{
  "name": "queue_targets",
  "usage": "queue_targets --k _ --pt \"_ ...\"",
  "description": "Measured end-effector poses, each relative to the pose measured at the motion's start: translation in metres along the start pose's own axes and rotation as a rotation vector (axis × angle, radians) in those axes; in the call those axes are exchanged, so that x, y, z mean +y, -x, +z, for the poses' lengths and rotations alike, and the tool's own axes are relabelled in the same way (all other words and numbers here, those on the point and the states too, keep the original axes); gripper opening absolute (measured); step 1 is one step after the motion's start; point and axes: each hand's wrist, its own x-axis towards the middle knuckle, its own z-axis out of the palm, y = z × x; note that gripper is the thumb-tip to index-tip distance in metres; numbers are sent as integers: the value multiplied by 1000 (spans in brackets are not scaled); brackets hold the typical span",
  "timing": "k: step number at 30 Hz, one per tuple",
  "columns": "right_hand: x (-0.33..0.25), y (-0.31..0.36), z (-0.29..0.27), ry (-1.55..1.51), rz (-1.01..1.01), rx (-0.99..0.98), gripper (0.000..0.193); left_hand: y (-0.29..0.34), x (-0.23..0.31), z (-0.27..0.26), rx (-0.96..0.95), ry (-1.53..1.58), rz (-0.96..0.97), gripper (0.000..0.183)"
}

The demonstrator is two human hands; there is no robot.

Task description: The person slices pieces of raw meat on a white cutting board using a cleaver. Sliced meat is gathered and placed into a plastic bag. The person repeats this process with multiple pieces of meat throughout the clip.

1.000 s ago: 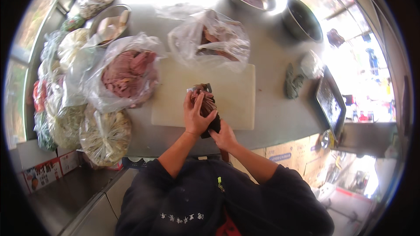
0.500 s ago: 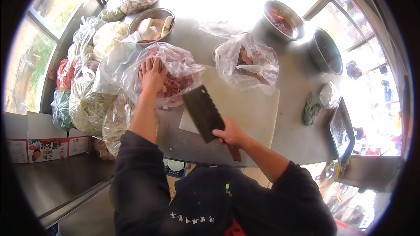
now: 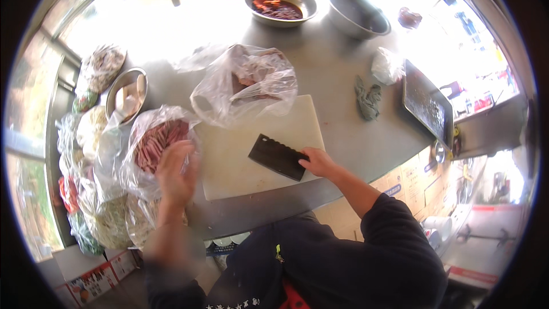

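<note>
My right hand [image 3: 320, 161] is closed on a dark cleaver [image 3: 277, 156], its broad, scallop-backed blade lying flat over the white cutting board [image 3: 229, 180]. Slightly blurred, my left hand [image 3: 176, 174] is at the near right side of an opened clear plastic bag. Its fingers look loosely bent and apart, with nothing visible in them. Reddish sliced meat [image 3: 154, 146] fills that bag, which sits left of the board. Beyond the board's far edge lies another clear plastic bag [image 3: 214, 100] with paler brownish meat pieces [image 3: 260, 68] inside.
Several bagged vegetables [image 3: 106, 217] crowd the left side near a metal bowl [image 3: 143, 74] with pale blocks. At the back stand a bowl [image 3: 251, 8] of dark red sauce and a deep metal basin [image 3: 349, 20]. A grey-green cloth [image 3: 369, 100] and a dark tray [image 3: 426, 103] lie right.
My left hand has come off the meat and drawn back toward me. The cleaver has turned flatter over the board. My view has swung to the right.
</note>
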Motion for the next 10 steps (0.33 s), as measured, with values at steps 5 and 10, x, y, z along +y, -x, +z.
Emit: queue_targets --k 5,10 --pt "-5 17 15 -61 -30 213 43 -83 25 124 -153 98 -52 54" --pt "11 41 31 10 10 210 60 -133 -38 239 -534 440 -191 86"
